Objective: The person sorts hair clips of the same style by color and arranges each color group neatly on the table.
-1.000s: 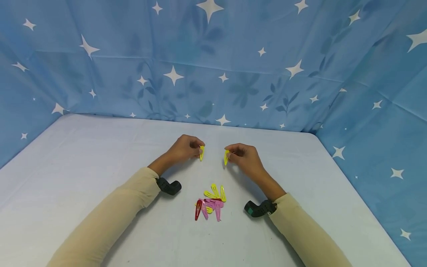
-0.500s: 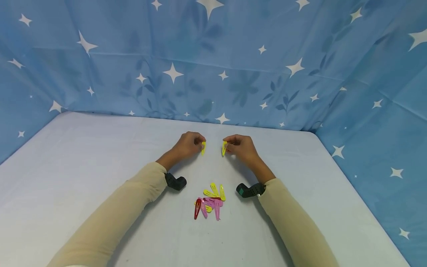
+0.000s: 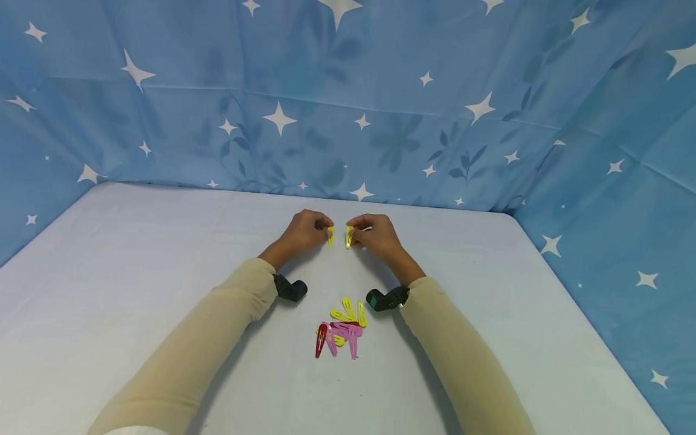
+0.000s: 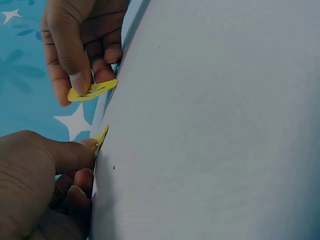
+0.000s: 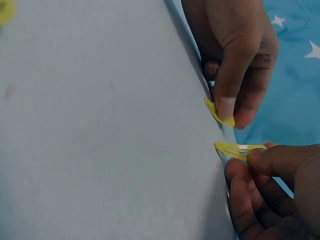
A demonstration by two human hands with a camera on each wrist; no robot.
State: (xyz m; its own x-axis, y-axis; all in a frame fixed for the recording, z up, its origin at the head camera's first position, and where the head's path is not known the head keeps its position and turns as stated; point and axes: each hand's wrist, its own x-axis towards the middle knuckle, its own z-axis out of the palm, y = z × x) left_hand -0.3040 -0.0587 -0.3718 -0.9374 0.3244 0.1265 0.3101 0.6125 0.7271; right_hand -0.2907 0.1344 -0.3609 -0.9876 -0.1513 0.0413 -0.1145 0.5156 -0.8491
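My left hand (image 3: 302, 232) pinches a yellow snap hair clip (image 3: 330, 236) between thumb and fingers, its narrow end pointing down. Facing it, my right hand (image 3: 379, 234) pinches another yellow hair clip (image 3: 348, 237), also narrow end down. A small gap separates the two clips. In the left wrist view the right hand's clip (image 4: 93, 91) shows its broad face, while the left hand's clip (image 4: 101, 140) is seen nearly edge-on. The right wrist view shows both clips too, the left hand's clip (image 5: 218, 113) above the right hand's clip (image 5: 239, 150).
Nearer the person, a loose pile of hair clips lies on the white table (image 3: 228, 362): several yellow clips (image 3: 361, 313), pink clips (image 3: 353, 342) and red clips (image 3: 321, 341). A blue curtain (image 3: 348, 90) with white stars hangs behind the table and along its right side.
Both hands have moved away from the person, up in the head view. The right hand has come left, so the two yellow clips are closer together. The pile has not changed.
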